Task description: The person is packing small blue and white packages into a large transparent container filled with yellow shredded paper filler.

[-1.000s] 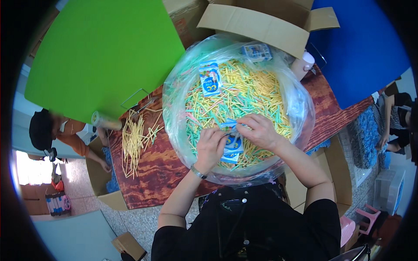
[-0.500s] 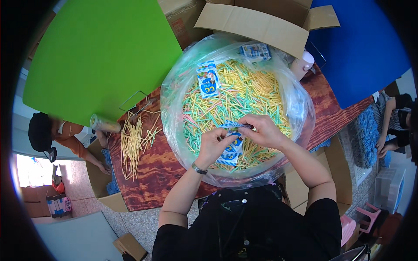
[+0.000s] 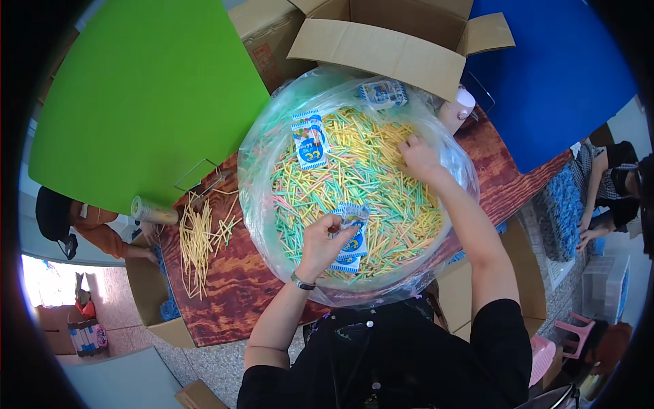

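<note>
While a loose bundle of pale yellow sticks (image 3: 194,245) lies along the left edge of the worktop (image 3: 235,300), a clear cylinder (image 3: 155,211) sits at its far-left corner. Rightward, a big clear plastic bag (image 3: 253,187) spreads over the worktop's middle down to the near edge, filled with thin coloured sticks (image 3: 371,180). Blue-and-white packets (image 3: 310,144) overlap on them. Nearer the near edge, a small packet (image 3: 355,215) seems light, limp and probably slick, so its crimped border should give the surest hold; the left hand (image 3: 320,249) has thumb and fingers pinched together on its left side, above more packets (image 3: 349,258). The coloured sticks look light and stiff, likely brittle if squeezed, and best gathered around their middles. Farther right, the right hand (image 3: 421,160) reaches into them, fingers half curled; whether it grips any, I cannot tell. Beyond the bag, a pale pink cup (image 3: 458,110) stands toward the far edge.
</note>
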Demonstrator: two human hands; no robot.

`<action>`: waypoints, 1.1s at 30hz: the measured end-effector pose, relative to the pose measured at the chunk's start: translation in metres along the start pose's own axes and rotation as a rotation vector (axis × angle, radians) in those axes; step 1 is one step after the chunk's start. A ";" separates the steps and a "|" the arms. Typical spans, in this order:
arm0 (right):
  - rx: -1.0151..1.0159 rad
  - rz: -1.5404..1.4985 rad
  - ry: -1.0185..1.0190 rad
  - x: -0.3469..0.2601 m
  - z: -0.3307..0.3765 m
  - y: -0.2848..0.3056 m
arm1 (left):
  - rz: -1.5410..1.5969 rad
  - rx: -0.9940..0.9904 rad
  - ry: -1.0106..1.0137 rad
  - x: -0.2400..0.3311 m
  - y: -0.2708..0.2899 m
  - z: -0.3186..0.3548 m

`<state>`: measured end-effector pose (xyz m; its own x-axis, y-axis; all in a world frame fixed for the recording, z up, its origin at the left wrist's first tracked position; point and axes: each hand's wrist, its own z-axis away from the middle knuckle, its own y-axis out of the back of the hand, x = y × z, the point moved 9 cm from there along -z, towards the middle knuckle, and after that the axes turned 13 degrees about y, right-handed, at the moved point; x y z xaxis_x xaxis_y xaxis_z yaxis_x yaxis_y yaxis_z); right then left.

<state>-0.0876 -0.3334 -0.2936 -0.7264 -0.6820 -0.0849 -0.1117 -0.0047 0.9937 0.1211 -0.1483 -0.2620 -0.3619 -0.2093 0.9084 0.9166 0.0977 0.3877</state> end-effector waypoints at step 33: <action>-0.186 -1.975 -0.230 -0.071 0.052 -0.029 | 1.179 -0.516 0.325 0.030 -0.091 -0.097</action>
<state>-0.0680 -0.2464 -0.3205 0.2305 0.4498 -0.8629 -0.6729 -0.5669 -0.4753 0.0437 -0.2579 -0.2850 0.6800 -0.4834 0.5514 0.6370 0.0168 -0.7707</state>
